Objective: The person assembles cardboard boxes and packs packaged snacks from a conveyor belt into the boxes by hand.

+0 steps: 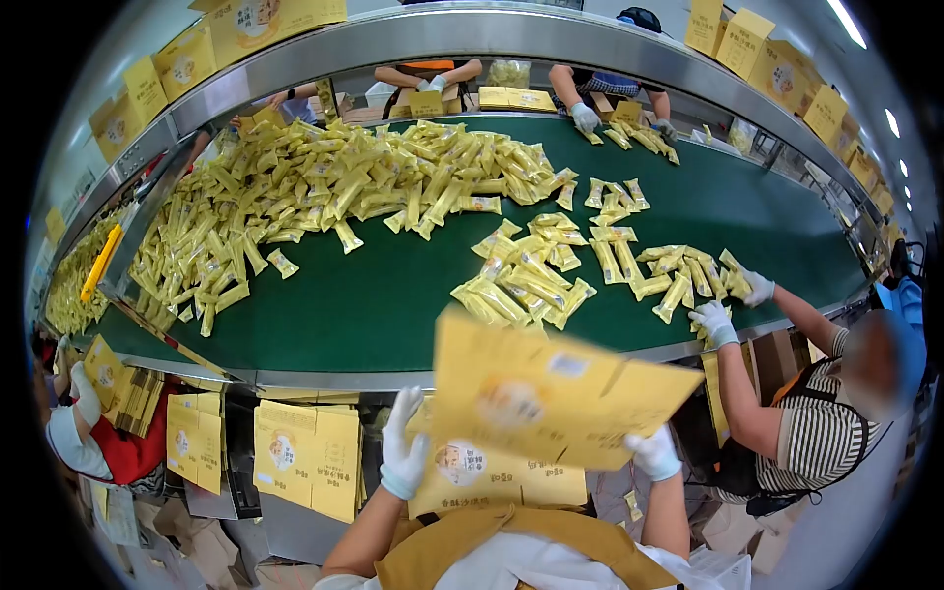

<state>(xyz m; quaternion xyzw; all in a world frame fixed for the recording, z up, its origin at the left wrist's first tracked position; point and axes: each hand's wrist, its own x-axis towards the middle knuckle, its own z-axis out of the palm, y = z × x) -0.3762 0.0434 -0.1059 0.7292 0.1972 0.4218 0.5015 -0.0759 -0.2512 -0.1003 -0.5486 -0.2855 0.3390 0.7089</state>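
Note:
A flat yellow printed carton [551,393], slightly blurred, is tilted up in front of me over the front edge of the belt. My right hand [654,454], in a white glove, grips its lower right edge. Just left of the carton, my left hand [403,447], also gloved, is raised with its fingers stretched out and holds nothing; a small gap shows between it and the carton's side. Beneath the held carton, more flat yellow cartons [531,484] lie close to my body, partly covered by it.
Yellow wrapped packets [344,177] are heaped on the green conveyor belt [324,315], with a smaller pile [526,275] ahead of me. A co-worker's gloved hands [716,323] handle packets at right. Other people work across the belt and at left. Stacked cartons [307,452] stand left.

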